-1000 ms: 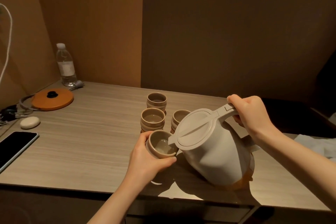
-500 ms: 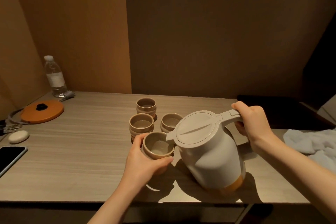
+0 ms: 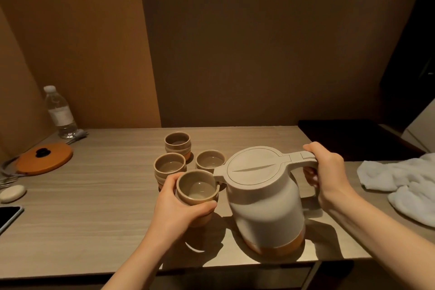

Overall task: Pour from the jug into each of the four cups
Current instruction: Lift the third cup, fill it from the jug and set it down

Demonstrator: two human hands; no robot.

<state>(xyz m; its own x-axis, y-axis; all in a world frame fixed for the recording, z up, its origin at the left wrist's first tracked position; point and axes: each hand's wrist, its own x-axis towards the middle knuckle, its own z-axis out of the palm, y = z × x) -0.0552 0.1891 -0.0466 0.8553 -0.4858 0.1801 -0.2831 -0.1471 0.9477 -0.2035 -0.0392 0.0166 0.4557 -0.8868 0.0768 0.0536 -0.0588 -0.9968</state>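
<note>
The jug (image 3: 263, 200) stands near the surface's (image 3: 94, 214) front edge, its spout beside the nearest cup (image 3: 197, 189). It looks bulky and probably heavy when full, so the handle is the sensible hold; the right hand (image 3: 327, 172) has its grip wrapped round it. The cups look like hard, breakable ceramic; the left hand (image 3: 175, 207) cradles the nearest one by its side, the other three behind.

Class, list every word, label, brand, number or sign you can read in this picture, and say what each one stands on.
None can be read.
Water bottle: it has a pale label, but any print on it is too small and blurred to read.
Jug: lid and body show no lettering.
Four cups, such as the held cup: plain, no marks.
Phone: screen dark, no text.
</note>
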